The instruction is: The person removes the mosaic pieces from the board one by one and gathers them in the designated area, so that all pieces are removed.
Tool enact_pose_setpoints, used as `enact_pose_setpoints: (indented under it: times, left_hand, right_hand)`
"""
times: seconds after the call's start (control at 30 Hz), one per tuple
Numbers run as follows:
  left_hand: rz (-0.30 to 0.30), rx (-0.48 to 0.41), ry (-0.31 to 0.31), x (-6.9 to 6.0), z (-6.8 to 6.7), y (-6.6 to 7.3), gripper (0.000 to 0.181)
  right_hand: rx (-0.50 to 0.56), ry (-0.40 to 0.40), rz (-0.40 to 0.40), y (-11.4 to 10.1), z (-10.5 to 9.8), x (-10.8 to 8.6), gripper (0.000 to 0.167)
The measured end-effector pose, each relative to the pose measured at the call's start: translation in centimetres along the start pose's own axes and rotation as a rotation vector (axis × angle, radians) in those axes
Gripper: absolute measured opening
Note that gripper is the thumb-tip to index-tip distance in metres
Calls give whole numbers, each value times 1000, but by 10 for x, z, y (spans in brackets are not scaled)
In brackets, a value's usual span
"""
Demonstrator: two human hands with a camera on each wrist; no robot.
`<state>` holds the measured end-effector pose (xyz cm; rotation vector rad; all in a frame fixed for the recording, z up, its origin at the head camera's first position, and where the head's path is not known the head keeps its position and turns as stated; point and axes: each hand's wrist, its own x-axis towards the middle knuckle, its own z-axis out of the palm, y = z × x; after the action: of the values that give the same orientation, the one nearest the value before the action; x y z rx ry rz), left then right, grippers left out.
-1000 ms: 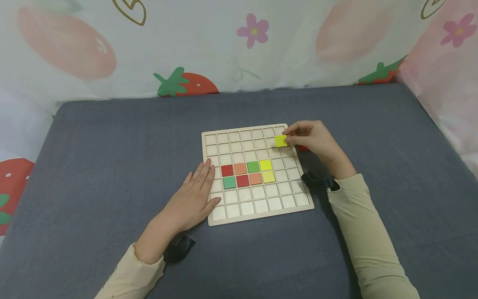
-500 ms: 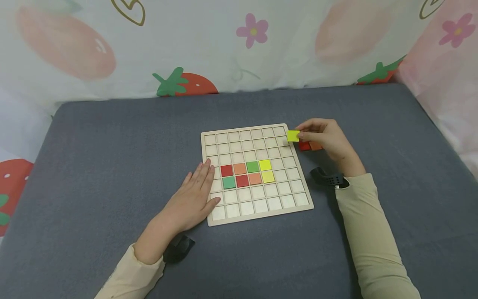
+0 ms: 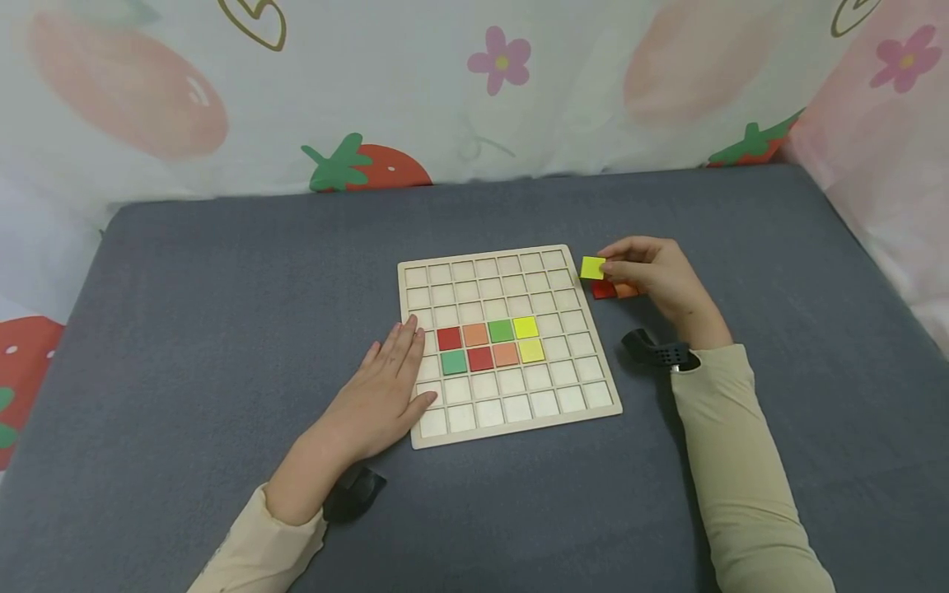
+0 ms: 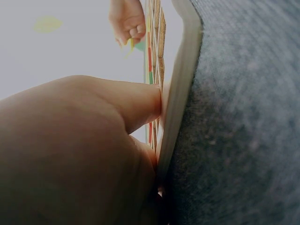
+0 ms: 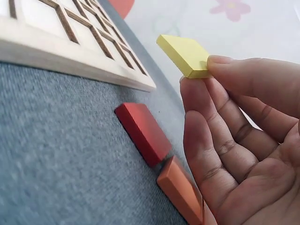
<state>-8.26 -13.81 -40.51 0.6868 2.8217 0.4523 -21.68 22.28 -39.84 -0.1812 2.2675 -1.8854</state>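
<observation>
My right hand (image 3: 656, 276) pinches a yellow square tile (image 3: 592, 268) between thumb and fingers, held up just off the far right edge of a wooden grid board (image 3: 519, 430). The right wrist view shows the yellow tile (image 5: 185, 55) tilted at the fingertips, above a red tile (image 5: 143, 133) and an orange tile (image 5: 180, 190) lying on the cloth. My left hand (image 3: 378, 395) rests flat on the board's left edge, fingers straight. Set in the board's middle cells are two rows of coloured tiles, red, orange, green and yellow, including a green tile (image 3: 455, 362).
A dark grey cloth (image 3: 245, 329) covers the table under the board. Behind it hangs a white curtain (image 3: 571, 99) printed with fruit and flowers. Black wrist straps sit on both arms, one a dark band (image 3: 660, 352) at the right wrist.
My right hand has moved right with the yellow tile, from over the board's far right corner to beyond its edge. The red and orange loose tiles have come into sight. My left hand stays put.
</observation>
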Motion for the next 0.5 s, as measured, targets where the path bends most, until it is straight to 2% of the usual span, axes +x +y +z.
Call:
enact_pose_setpoints:
  times: [0.33,0.5]
  left_hand:
    - [1,10,4,0,2,-1,72]
    - [2,11,2,0,1,0,72]
  right_hand:
    - [29,45,19,2,-7,-2,16]
    - [-48,93,28,4,-11,-4,11]
